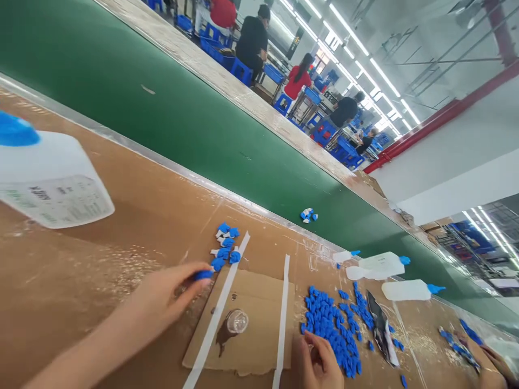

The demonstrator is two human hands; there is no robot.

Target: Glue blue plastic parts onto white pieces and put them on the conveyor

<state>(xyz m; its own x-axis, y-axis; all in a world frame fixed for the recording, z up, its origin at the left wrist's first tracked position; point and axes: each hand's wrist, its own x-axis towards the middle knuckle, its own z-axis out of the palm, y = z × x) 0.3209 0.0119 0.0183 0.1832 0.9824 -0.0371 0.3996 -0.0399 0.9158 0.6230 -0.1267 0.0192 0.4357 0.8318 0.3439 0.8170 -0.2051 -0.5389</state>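
Observation:
My left hand pinches a small blue piece between thumb and fingers, just below a small group of blue-and-white pieces. On the bench in front of me, a cardboard sheet lies under two strips of white tape. A small clear round cup stands on the cardboard, with dark stains beside it. My right hand is at the left edge of a heap of blue pieces. Its fingers are curled together by one piece; what lies between the fingertips is hidden.
A large white jug with a blue cap is at left. White squeeze bottles lie along a green conveyor belt, which carries a few blue-and-white pieces. A torn black-and-white packet and another person's hands are at right.

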